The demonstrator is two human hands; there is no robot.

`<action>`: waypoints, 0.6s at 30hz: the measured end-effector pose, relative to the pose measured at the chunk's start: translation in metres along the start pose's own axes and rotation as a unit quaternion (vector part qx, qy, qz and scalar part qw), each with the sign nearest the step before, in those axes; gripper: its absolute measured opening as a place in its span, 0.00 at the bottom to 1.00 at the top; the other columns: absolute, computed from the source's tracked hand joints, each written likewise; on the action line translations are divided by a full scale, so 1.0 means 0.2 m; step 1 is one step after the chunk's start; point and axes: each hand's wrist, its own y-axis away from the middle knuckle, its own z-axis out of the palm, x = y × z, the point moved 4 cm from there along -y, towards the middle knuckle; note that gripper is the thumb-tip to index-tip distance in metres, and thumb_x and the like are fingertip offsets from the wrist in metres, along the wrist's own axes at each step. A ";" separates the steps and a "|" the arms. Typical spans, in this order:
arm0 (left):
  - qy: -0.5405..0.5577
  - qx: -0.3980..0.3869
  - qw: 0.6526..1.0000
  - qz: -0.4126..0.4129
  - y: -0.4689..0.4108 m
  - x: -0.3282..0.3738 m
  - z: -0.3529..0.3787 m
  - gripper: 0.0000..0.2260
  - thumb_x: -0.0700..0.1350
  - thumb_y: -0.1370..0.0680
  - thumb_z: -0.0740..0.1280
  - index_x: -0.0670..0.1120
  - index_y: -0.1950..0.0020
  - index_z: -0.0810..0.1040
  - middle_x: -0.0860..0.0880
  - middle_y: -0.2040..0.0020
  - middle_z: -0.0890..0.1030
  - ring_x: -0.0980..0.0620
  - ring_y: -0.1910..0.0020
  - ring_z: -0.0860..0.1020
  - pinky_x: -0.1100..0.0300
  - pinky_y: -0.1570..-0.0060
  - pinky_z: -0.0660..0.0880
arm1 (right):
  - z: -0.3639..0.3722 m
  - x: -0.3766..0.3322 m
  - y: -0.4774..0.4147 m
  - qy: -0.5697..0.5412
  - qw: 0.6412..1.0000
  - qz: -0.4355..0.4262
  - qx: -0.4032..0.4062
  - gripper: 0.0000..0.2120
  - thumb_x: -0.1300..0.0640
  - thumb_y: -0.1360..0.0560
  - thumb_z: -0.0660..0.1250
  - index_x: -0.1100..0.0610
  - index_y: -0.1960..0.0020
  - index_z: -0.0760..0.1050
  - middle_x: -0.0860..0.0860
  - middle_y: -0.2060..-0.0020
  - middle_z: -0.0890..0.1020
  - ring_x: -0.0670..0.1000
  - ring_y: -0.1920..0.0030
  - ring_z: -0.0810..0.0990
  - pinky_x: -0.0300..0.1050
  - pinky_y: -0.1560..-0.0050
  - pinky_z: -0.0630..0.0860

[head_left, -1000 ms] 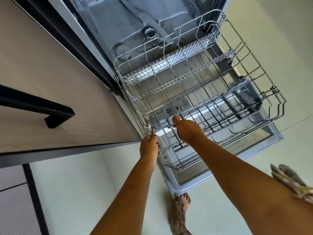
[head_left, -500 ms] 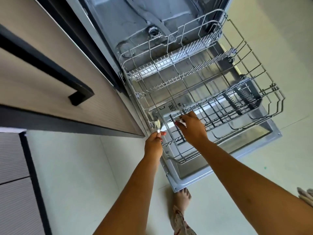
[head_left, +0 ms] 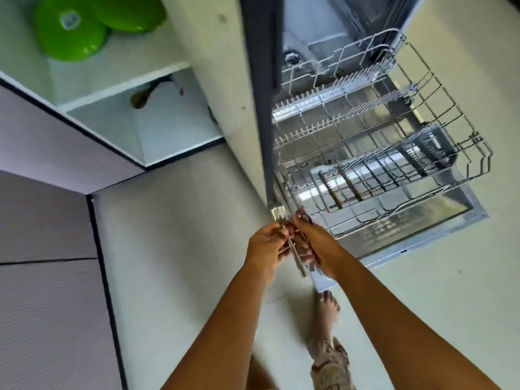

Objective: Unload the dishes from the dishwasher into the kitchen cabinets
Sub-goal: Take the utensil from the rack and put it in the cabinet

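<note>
The person is holding both hands together just beside the near left corner of the wire rack (head_left: 394, 116), a little outside its rim. The left hand (head_left: 264, 244) is curling its fingers round a small bundle of metal cutlery (head_left: 296, 258), and the right hand (head_left: 316, 243) is gripping the same bundle from the other side, so the two hands are touching each other around it. One end of the cutlery is sticking up above the fingers, close to the rack's corner, and a flat handle is pointing down below the hands. The picture is blurred here, so I cannot tell how many pieces there are or of which kind.

The rack is standing pulled out of the dishwasher (head_left: 318, 26) and is resting over the lowered door (head_left: 439, 218), whose shiny inner face is showing under the wires. No dishes are showing between its rows of prongs. Inside the rack, at its far right side, a dark grey cutlery basket (head_left: 430, 153) is sitting.

To the left of the rack, well apart from it, a cabinet (head_left: 123, 80) is standing open with two white shelves. Green dishes (head_left: 70, 32) are lying on the upper shelf. On the lower shelf a brownish thing is lying, too unclear to name.

Below the rack's near edge, a bare foot (head_left: 327, 304) is standing on the pale floor (head_left: 183, 235), just beside the corner of the door.
</note>
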 end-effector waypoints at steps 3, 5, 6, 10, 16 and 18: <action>0.051 0.041 0.998 -0.017 0.11 -0.05 -0.33 0.09 0.33 0.23 0.64 0.45 0.56 0.79 0.46 0.58 0.83 0.50 0.58 0.81 0.57 0.56 0.78 | 0.29 0.10 0.08 0.056 0.998 0.006 -0.014 0.18 0.42 0.24 0.62 0.52 0.67 0.72 0.45 0.78 0.66 0.44 0.78 0.61 0.37 0.76 0.56; 0.090 0.064 0.994 -0.012 0.19 -0.03 -0.53 0.07 0.33 0.23 0.64 0.44 0.54 0.79 0.45 0.55 0.83 0.50 0.57 0.81 0.58 0.59 0.79 | 0.47 0.12 0.10 0.107 0.994 -0.010 -0.028 0.12 0.46 0.25 0.67 0.53 0.62 0.73 0.44 0.78 0.67 0.43 0.78 0.61 0.36 0.77 0.57; 0.112 0.077 0.991 0.002 0.24 0.00 -0.66 0.07 0.33 0.23 0.64 0.43 0.53 0.79 0.45 0.53 0.82 0.50 0.56 0.81 0.59 0.61 0.80 | 0.60 0.13 0.12 0.146 0.988 -0.021 -0.043 0.10 0.48 0.26 0.68 0.53 0.60 0.73 0.44 0.78 0.68 0.43 0.78 0.62 0.36 0.77 0.58; 0.162 0.122 0.978 0.051 0.42 0.17 -1.00 0.06 0.32 0.23 0.63 0.42 0.54 0.78 0.46 0.51 0.81 0.51 0.57 0.80 0.60 0.61 0.81 | 0.96 0.11 0.17 0.273 0.957 -0.042 -0.089 0.08 0.53 0.26 0.69 0.57 0.51 0.77 0.47 0.71 0.75 0.45 0.74 0.66 0.36 0.76 0.61; 0.201 0.180 0.958 0.094 0.49 0.44 -1.33 0.09 0.33 0.24 0.65 0.41 0.46 0.76 0.41 0.48 0.80 0.45 0.52 0.80 0.56 0.57 0.80 | 1.32 -0.06 0.16 0.301 0.945 -0.113 -0.060 0.06 0.56 0.24 0.68 0.57 0.49 0.79 0.49 0.62 0.83 0.43 0.67 0.76 0.29 0.74 0.67; 0.236 0.182 0.948 0.109 0.46 0.54 -1.40 0.13 0.34 0.24 0.66 0.44 0.41 0.74 0.41 0.48 0.80 0.47 0.54 0.80 0.56 0.56 0.79 | 1.37 -0.14 0.11 0.315 0.938 -0.137 -0.052 0.05 0.58 0.24 0.68 0.57 0.50 0.80 0.51 0.58 0.83 0.45 0.60 0.80 0.27 0.69 0.71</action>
